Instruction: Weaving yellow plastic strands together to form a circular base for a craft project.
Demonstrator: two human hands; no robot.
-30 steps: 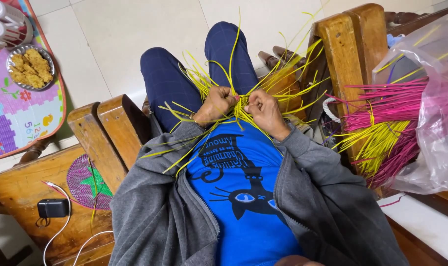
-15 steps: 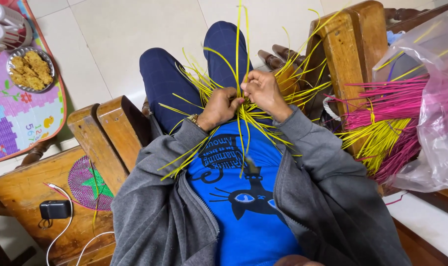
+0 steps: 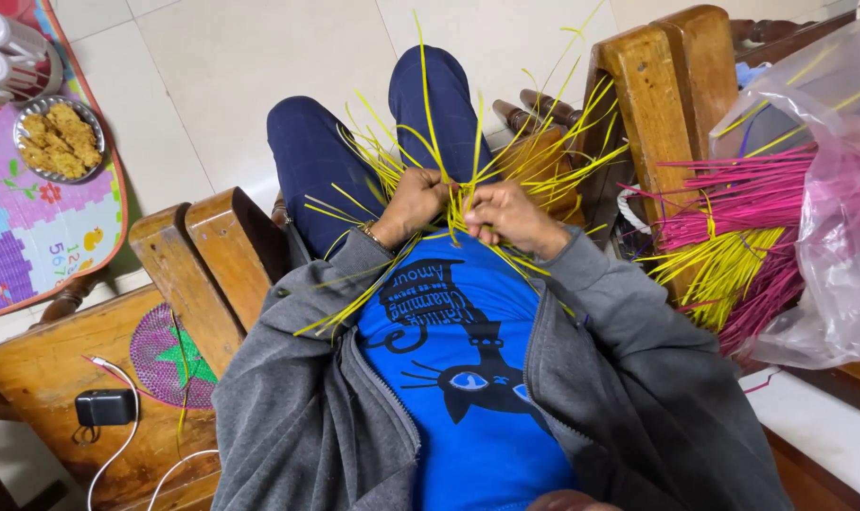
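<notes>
The left hand (image 3: 417,201) is clenched around the gathered middle of a bundle of yellow plastic strips (image 3: 449,213) held over the lap, just above the hem of the blue shirt (image 3: 468,378). The right hand (image 3: 507,216) pinches a few of those strips at the same knot, its grip closed on them, so that the two hands almost touch. Half a second ago the right hand was raised higher, near the knee, drawing a long strip upward; it has since dropped back beside the left and sits lower and closer to the body. The tall strand that stood nearly straight up has shifted left and now leans over the dark blue trouser leg (image 3: 430,95). The left hand has barely moved. Loose ends fan out in all directions, some across the wooden armrest (image 3: 652,104) on the person's right. Beyond that armrest a clear plastic bag (image 3: 842,237) holds pink and yellow strips (image 3: 733,237), unchanged. On the other side, a charger (image 3: 104,407) lies on a wooden bench (image 3: 42,369), and a metal dish of fried snacks (image 3: 59,138) rests on a colourful play mat (image 3: 23,237).
</notes>
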